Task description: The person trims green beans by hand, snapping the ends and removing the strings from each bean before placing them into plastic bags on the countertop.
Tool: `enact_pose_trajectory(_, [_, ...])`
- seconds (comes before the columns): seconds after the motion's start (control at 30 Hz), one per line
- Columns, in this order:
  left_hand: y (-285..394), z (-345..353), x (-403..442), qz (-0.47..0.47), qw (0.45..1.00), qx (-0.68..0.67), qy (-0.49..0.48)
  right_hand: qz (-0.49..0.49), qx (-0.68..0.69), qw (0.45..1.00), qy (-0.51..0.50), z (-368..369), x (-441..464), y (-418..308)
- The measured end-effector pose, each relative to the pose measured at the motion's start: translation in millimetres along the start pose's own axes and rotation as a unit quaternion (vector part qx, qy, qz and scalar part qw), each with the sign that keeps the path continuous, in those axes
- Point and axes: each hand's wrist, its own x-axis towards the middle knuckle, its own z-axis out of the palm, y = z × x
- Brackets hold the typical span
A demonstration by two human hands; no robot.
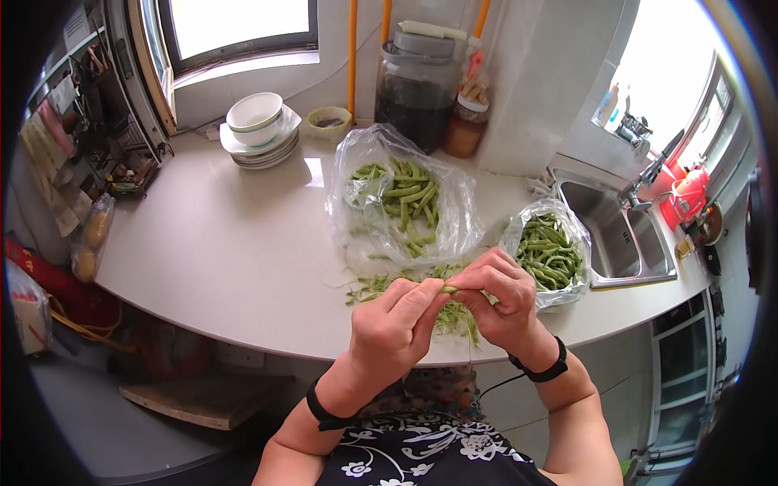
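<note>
Between my two hands, over the counter's front edge, is a green bean pod [450,289]. My left hand [399,314] pinches one end of it, and my right hand [501,296] pinches the other; most of the pod is hidden by the fingers. Beneath my hands lies a pile of green trimmings [458,317]. Just beyond them an open clear plastic bag [458,190] holds whole green bean pods [415,194]. To the right of my right hand, a second plastic bag [585,235] is filled with green bean pieces [549,253].
A stack of plates and bowls [258,117] stands at the back left, beside a small yellow bowl [328,121]. A large dark jar [413,93] and a smaller brown jar [466,128] are against the wall. A steel sink [596,231] is at the right, near a red kettle [683,198].
</note>
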Motion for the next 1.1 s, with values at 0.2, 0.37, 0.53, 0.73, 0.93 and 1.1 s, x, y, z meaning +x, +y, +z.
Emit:
enact_pose_trajectory(0.2, [-2.2, -0.5, -6.3, -0.140, 0.984, -0.108, -0.036, 0.149, 0.107, 0.982, -0.034, 6.5, -9.6, -2.1])
enact_pose_trajectory(0.37, [-4.6, 8.7, -9.7, -0.255, 0.929, -0.266, -0.034, 0.325, 0.429, 0.842, 0.041, 19.8, -23.9, 4.2])
enact_pose_trajectory(0.53, [-3.0, 15.5, -12.3, -0.425, 0.752, -0.503, -0.022, 0.343, 0.463, 0.815, 0.065, 18.8, -21.8, 0.4])
enact_pose_trajectory(0.73, [-6.4, 11.6, -13.0, -0.434, 0.728, -0.531, -0.012, 0.294, 0.231, 0.927, 0.008, -3.2, -21.6, 20.2])
enact_pose_trajectory(0.93, [-11.9, 7.8, -16.8, -0.415, 0.776, -0.468, -0.075, 0.168, -0.006, 0.984, -0.061, -16.5, -13.4, 18.6])
enact_pose_trajectory(1.1, [4.9, 8.3, -8.7, -0.370, 0.878, -0.288, -0.098, 0.157, 0.092, 0.977, -0.111, -25.8, 8.4, -5.8])
